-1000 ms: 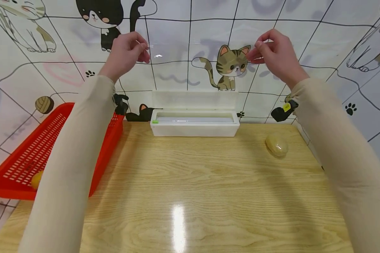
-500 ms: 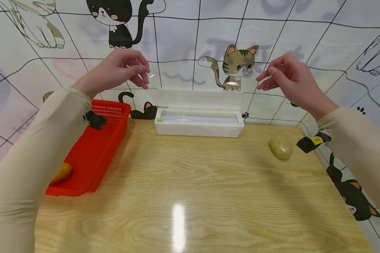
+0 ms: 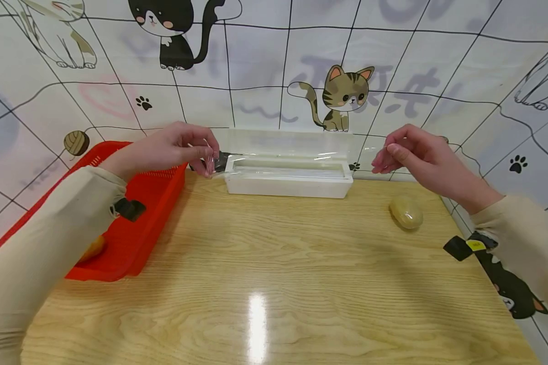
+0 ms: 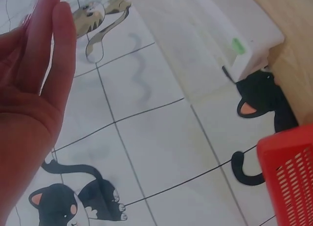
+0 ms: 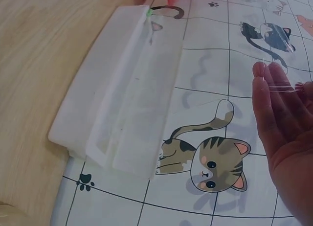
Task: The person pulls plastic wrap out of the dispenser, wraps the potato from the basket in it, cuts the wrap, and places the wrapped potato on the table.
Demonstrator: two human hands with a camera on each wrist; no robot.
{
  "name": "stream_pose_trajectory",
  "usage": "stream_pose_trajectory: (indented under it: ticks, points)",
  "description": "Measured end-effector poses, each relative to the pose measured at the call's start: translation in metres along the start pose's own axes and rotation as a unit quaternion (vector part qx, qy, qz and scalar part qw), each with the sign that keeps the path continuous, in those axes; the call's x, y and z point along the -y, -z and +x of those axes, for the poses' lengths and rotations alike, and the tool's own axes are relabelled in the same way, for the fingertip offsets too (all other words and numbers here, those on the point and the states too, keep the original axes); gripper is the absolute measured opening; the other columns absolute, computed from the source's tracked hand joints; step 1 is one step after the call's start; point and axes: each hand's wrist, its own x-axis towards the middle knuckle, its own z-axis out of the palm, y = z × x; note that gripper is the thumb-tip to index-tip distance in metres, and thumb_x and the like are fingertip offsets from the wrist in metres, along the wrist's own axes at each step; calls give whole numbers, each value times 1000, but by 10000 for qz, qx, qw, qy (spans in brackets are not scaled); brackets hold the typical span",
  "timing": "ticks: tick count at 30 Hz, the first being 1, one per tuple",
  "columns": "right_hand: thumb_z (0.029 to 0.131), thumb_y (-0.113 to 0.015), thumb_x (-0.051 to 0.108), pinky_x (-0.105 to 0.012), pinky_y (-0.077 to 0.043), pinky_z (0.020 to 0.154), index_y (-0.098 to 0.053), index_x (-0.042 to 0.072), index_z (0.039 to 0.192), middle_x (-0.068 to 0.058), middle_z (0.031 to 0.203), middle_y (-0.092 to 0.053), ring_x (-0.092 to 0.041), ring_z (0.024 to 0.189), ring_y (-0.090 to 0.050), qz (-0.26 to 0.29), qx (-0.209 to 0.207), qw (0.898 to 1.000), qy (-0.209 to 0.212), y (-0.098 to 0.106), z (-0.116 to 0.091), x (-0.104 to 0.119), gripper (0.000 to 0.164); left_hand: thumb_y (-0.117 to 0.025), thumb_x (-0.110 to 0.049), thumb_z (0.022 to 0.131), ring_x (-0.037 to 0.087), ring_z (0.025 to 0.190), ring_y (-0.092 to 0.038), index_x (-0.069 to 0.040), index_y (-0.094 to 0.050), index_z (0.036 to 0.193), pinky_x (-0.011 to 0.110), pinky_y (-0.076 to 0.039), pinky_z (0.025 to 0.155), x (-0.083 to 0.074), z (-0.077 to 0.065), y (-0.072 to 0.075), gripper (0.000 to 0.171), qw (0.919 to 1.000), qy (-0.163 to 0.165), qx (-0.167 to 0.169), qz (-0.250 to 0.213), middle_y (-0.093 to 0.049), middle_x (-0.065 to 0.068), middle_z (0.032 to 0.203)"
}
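Note:
A sheet of clear cling film [image 3: 297, 171] stretches between my two hands, hardly visible, in front of a white lidded dispenser box [image 3: 289, 188] at the back of the table. My left hand [image 3: 171, 150] pinches one end, just left of the box and over the red basket's back corner. At the other end, my right hand [image 3: 423, 161] pinches the film between thumb and fingers, right of the box. Creased film [image 5: 283, 88] shows at the right fingertips in the right wrist view. The left fingertips lie partly out of frame in the left wrist view.
On the right of the wooden table [image 3: 274, 263] lies a shiny, pale yellow, potato-like lump [image 3: 406, 212]. A red plastic basket [image 3: 157, 225] stands at the left, with a yellow-orange item [image 3: 93, 248] partly behind my sleeve. A cat-patterned covering [image 3: 255, 61] rises behind.
Both hands have come down from high in front of the wall to the box's level, bringing the film down with them. The hands have also spread slightly apart.

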Motion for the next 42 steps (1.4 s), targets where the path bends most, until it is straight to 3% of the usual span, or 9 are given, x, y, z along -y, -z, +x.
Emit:
stream_pose_trajectory:
  ticks: [6,9,17,20,25,30,34,39,42]
  points:
    - [100,-41,-8,-28,-55,72,-50,-8,105,-18,93,-68,-21,84,-69,667,417,9969,52,-15,-22,-9,11,-48,-3,100,35,84,-67,4,-54,102,41,-55,79,20,-9,-22,10,9941,53,900,-608,-63,20,91]
    - [100,-40,-8,-29,-55,71,-51,-5,105,-17,93,-67,-21,84,-68,647,620,9960,-5,-25,-32,-13,12,-47,-4,100,34,87,-67,1,-55,101,42,-54,81,29,-15,-33,10,9896,265,1190,-764,-64,19,93]
    - [98,-40,-13,-32,-55,72,-52,-3,103,-13,92,-67,-21,84,-67,811,1116,9904,53,-52,-61,-29,16,-47,1,98,31,94,-65,3,-58,98,41,-53,84,56,-26,-65,11,9747,329,1951,-1040,-65,16,98]
    - [97,-41,-13,-32,-55,72,-52,-1,102,-10,92,-67,-19,84,-67,843,1347,9873,85,-67,-71,-39,17,-51,1,96,27,88,-63,0,-62,95,42,-53,82,65,-28,-81,11,9752,383,2077,-665,-66,7,92]
    - [97,-47,-9,-33,-55,74,-52,4,101,0,91,-67,-15,85,-66,616,1695,9836,88,-92,-86,-57,15,-55,1,94,20,81,-61,-12,-64,88,32,-51,74,83,-27,-108,17,9773,-35,2080,398,-61,-7,81]
    - [97,-50,-5,-27,-53,70,-52,8,101,4,88,-66,-15,79,-64,0,1909,9814,217,-112,-95,-78,13,-57,0,94,9,80,-58,-12,-64,88,28,-49,74,101,-26,-131,15,9721,-62,2098,1052,-62,-3,83]
    - [95,-53,-6,-23,-48,67,-53,9,100,2,86,-63,-12,75,-59,-595,1981,9770,520,-127,-99,-92,16,-56,6,92,7,74,-53,-9,-61,90,25,-46,70,112,-28,-142,16,9674,-59,2032,1512,-60,-1,80]
    - [93,-57,-5,-20,-46,63,-54,11,99,5,84,-57,-1,73,-50,-1160,2008,9680,961,-139,-106,-103,18,-57,6,91,9,65,-50,-11,-61,98,26,-43,62,113,-32,-149,19,9666,-69,1780,1844,-62,1,77]
    - [93,-58,-3,-21,-47,68,-56,12,101,6,90,-58,-2,78,-53,-1284,2029,9632,1209,-143,-111,-108,17,-60,2,92,11,66,-52,-15,-63,109,29,-47,67,110,-35,-153,24,9588,-112,1761,2225,-68,2,86]
